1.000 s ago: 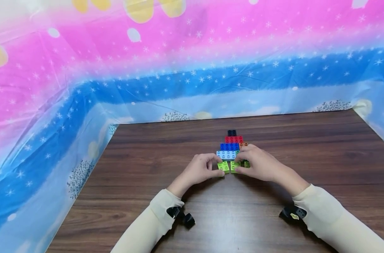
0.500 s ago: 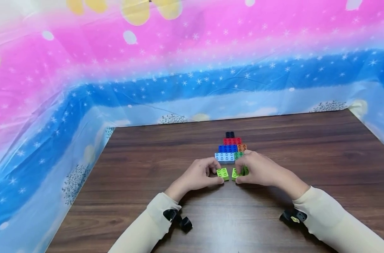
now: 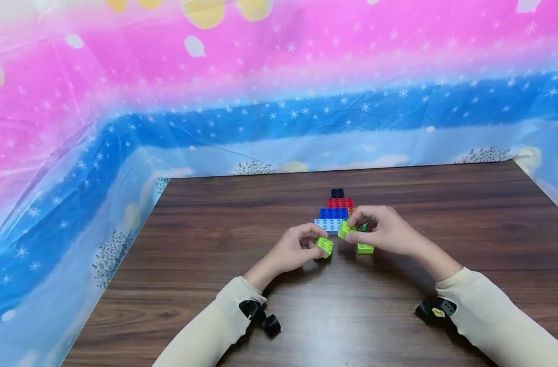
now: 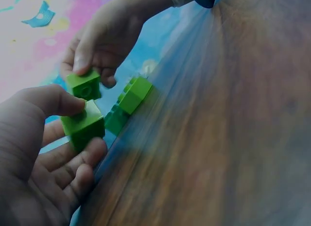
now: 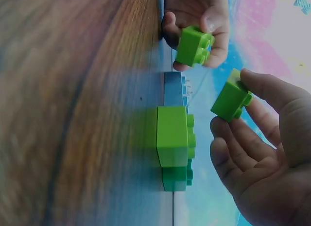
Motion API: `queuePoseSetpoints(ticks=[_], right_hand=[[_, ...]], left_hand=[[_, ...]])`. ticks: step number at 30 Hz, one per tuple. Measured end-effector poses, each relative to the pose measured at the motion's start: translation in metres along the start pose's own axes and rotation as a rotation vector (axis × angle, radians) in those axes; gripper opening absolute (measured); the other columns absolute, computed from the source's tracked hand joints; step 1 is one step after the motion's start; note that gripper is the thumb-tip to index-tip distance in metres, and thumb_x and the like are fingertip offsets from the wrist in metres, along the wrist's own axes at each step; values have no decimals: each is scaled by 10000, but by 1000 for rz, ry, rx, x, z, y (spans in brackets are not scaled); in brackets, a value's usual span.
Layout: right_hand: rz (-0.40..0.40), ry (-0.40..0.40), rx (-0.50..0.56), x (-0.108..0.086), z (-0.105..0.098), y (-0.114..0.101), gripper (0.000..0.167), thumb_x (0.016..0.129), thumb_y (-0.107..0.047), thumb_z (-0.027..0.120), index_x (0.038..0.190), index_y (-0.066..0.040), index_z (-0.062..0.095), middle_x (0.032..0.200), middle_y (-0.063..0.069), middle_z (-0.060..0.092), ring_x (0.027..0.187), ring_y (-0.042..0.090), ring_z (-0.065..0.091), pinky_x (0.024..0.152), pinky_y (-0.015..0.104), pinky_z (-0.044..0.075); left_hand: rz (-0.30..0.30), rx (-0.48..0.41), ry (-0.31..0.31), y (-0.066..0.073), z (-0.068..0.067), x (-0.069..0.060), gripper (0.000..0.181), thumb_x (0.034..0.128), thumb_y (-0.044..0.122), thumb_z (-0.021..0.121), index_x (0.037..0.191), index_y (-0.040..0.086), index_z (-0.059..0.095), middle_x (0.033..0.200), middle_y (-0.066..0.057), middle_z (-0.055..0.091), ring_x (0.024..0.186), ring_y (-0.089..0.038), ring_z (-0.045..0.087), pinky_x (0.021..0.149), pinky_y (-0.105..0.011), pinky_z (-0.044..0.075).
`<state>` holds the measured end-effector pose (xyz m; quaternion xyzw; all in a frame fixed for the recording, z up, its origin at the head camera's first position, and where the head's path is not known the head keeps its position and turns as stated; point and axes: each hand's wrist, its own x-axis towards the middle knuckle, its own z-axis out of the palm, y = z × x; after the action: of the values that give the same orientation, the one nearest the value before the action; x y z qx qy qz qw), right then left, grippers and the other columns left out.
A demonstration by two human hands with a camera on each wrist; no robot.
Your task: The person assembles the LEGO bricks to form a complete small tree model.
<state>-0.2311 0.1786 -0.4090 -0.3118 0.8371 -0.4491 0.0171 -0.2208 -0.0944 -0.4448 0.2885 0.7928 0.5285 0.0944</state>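
My left hand (image 3: 294,248) pinches a lime green building brick (image 3: 324,246) between thumb and fingers, tilted and close above the table. A second lime green brick (image 3: 345,230) is pinched by my right hand (image 3: 386,230), a little higher and farther back. In the right wrist view the two held bricks stay apart, the left hand's brick (image 5: 190,47) beyond the right hand's brick (image 5: 229,98). On the table under my right hand lies a third lime green brick (image 3: 365,248), with a green brick (image 5: 174,178) beside it.
Behind the hands, bricks lie in stepped rows: light blue (image 3: 327,225), blue (image 3: 333,213), red (image 3: 340,202) and black (image 3: 337,193). An orange brick (image 3: 350,211) is partly hidden by my right hand. Patterned cloth (image 3: 270,117) hangs behind the wooden table (image 3: 192,214).
Both hands first drew two lime green bricks toward me, away from the rows. Now both bricks are lifted and tilted, the right one higher, and the third lime brick shows uncovered.
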Motion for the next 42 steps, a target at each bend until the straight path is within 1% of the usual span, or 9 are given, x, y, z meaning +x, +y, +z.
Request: queuePoseSetpoints(ticks=[4, 8, 11, 15, 22, 26, 30, 36, 42], right_hand=[[-6, 3, 62, 0, 4, -2, 149, 921, -137, 841, 1024, -147, 734, 982, -31, 755, 910, 169, 709, 755, 329, 595], [-11, -8, 103, 1, 9, -5, 174, 928, -119, 831, 1061, -119, 718, 1011, -12, 759, 944, 166, 719, 792, 340, 608], [-12, -15, 115, 0, 12, -6, 191, 931, -124, 829, 1077, -103, 707, 1014, -5, 760, 942, 167, 723, 797, 335, 611], [-7, -33, 126, 1, 15, -6, 204, 927, -137, 836, 1082, -102, 708, 1008, -4, 760, 935, 171, 728, 803, 337, 616], [21, -54, 126, -2, 16, -7, 214, 930, -163, 837, 1097, -112, 714, 1028, -5, 755, 959, 173, 724, 817, 347, 612], [28, -54, 124, -2, 15, -8, 209, 936, -158, 830, 1104, -109, 717, 1028, -3, 755, 967, 173, 722, 825, 354, 611], [21, -47, 115, -3, 15, -9, 198, 939, -141, 824, 1105, -102, 722, 1027, -2, 756, 962, 168, 723, 824, 350, 611], [19, -48, 104, -2, 15, -8, 199, 935, -141, 827, 1103, -100, 729, 1033, -10, 761, 963, 155, 724, 824, 339, 610], [20, -48, 100, -2, 16, -5, 200, 934, -137, 828, 1106, -95, 735, 1034, -10, 765, 962, 147, 729, 834, 333, 610]], left_hand=[[-12, -104, -41, 1, 4, 2, 398, 944, 23, 715, 1338, -24, 676, 1110, -137, 734, 791, -96, 682, 702, -270, 588], [-67, -192, -43, 1, 8, 2, 489, 958, 30, 737, 1419, -55, 597, 1131, -175, 733, 838, -89, 714, 713, -278, 605], [-108, -275, -34, 0, 9, 3, 481, 967, 14, 739, 1414, -82, 590, 1144, -202, 738, 878, -90, 727, 748, -275, 609], [-131, -355, -23, -1, 9, 2, 412, 995, 3, 704, 1387, -88, 616, 1157, -219, 738, 882, -133, 736, 768, -295, 617], [-149, -358, -60, 0, 10, 2, 441, 1022, 24, 678, 1443, -62, 582, 1201, -212, 730, 914, -138, 734, 780, -285, 610], [-151, -333, -68, 2, 9, 2, 455, 1028, 40, 677, 1459, -57, 568, 1216, -206, 728, 937, -133, 736, 788, -276, 608], [-138, -307, -71, 3, 9, 2, 451, 1029, 47, 677, 1456, -56, 573, 1210, -203, 732, 929, -137, 734, 765, -267, 602], [-136, -316, -88, 3, 9, 2, 452, 1029, 32, 672, 1457, -66, 567, 1162, -217, 743, 880, -114, 722, 708, -248, 575], [-131, -311, -103, 2, 8, 3, 429, 1035, 27, 660, 1439, -86, 573, 1164, -219, 744, 898, -82, 717, 762, -252, 590]])
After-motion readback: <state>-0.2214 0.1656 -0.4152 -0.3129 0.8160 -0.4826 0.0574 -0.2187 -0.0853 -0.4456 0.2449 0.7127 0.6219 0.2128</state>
